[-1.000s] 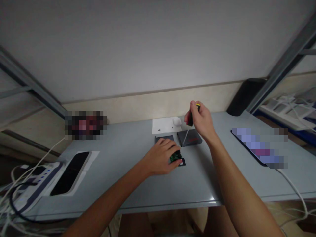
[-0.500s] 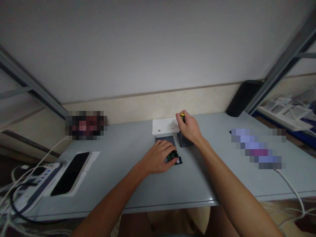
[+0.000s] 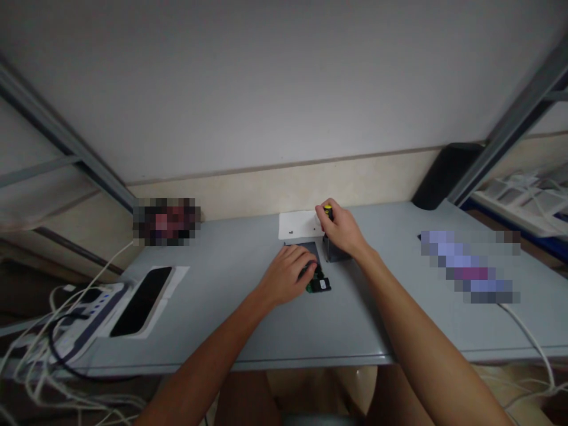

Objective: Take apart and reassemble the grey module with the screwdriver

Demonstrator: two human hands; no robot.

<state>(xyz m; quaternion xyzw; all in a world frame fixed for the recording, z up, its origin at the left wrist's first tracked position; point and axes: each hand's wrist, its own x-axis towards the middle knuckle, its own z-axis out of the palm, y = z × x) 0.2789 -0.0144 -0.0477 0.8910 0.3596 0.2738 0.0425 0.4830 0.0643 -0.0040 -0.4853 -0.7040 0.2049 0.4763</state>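
Pale wall (image 3: 284, 89) behind a grey tabletop (image 3: 222, 290). Between one and two o'clock from the left hand (image 3: 289, 271), a screwdriver (image 3: 328, 213) gripped in the right hand (image 3: 341, 228), long axis near upright, shaft at the left edge of a dark box (image 3: 339, 255); contact at the tip unclear. At seven o'clock from the right hand, a circuit board (image 3: 317, 286), nearer to the left hand and partly under its downward curl; pinching or merely resting, impossible to tell.
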